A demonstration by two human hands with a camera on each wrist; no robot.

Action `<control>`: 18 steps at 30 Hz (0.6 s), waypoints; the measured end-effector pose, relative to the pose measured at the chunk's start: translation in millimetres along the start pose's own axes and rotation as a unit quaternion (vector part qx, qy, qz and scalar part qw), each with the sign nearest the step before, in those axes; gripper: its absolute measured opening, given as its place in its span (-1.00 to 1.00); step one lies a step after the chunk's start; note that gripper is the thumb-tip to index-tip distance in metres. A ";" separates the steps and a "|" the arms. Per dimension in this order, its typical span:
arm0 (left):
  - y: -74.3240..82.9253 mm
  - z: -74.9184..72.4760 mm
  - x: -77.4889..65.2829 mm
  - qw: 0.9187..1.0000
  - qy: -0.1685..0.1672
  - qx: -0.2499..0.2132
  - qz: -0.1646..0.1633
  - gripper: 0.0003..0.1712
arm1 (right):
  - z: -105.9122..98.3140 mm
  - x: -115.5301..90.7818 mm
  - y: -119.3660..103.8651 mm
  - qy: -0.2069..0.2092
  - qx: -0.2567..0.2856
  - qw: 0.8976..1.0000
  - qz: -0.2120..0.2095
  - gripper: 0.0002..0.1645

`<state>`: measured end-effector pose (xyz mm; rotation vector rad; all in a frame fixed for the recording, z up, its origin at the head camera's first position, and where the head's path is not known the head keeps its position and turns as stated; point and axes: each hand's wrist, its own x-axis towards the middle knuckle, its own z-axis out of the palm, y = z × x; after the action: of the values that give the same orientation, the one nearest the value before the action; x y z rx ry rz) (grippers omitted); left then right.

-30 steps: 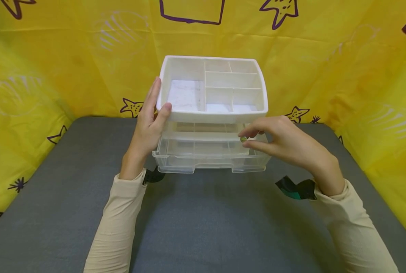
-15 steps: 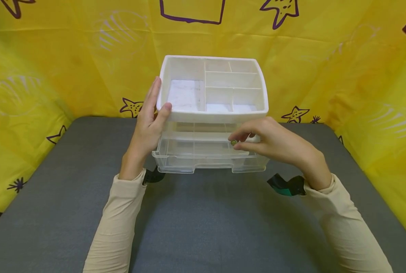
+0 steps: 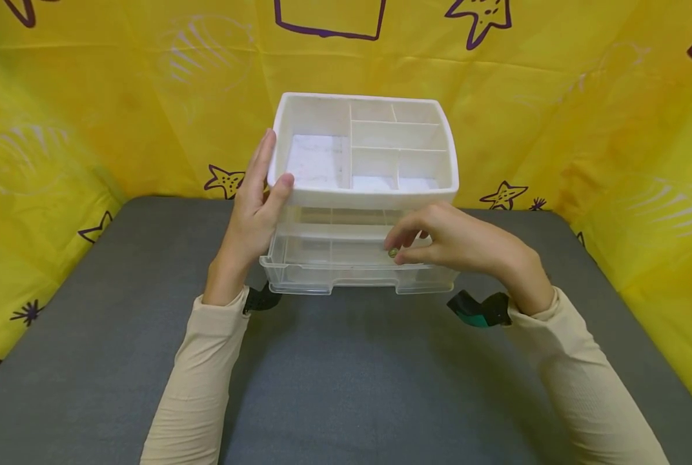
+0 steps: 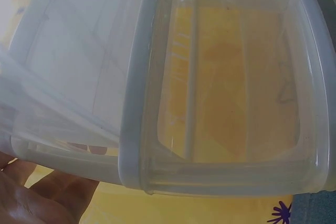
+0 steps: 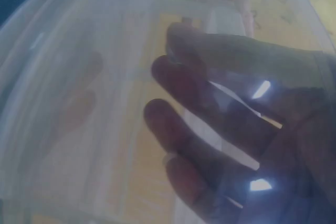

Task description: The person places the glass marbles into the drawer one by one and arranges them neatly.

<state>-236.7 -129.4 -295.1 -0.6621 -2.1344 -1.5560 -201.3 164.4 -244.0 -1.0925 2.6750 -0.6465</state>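
A plastic drawer organizer (image 3: 369, 197) with a white divided top tray stands in the head view. Its clear drawer (image 3: 305, 276) is pulled out toward me. My left hand (image 3: 252, 213) grips the organizer's left side, thumb over the tray's front rim and fingers along the outer wall. Over the right part of the drawer, my right hand (image 3: 450, 239) pinches a small round green-gold marble (image 3: 393, 252) between thumb and fingertips. In the right wrist view, the right fingers (image 5: 168, 121) show hazily through clear plastic. The left wrist view shows the organizer's side close up.
A grey cloth-covered table (image 3: 346, 381) lies under the organizer. Yellow patterned fabric (image 3: 148, 97) hangs behind it and on both sides. Dark straps (image 3: 482, 310) stick out at both wrists. Thin walls divide the top tray into several compartments.
My right hand has moved left and slightly down over the drawer, carrying the marble with it. The left hand keeps its grip and the organizer stays where it was.
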 end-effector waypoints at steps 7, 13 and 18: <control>0.1 -0.6 -0.3 1.000 0.002 0.003 -0.003 -0.26 | 0.9 6.7 -0.7 -0.017 -0.012 1.000 -0.001 -0.79; -2.1 0.2 0.6 1.000 0.005 0.001 0.005 -0.28 | 2.1 9.8 -0.8 -0.024 -0.011 1.000 0.002 -0.82; -3.2 0.2 0.6 1.000 0.005 -0.001 0.006 -0.28 | 2.7 11.0 -0.4 -0.024 -0.008 1.000 -0.005 -0.81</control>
<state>-239.1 -130.0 -297.2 -0.6646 -2.1175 -1.5525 -208.0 155.6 -246.3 -1.1124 2.6398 -0.5932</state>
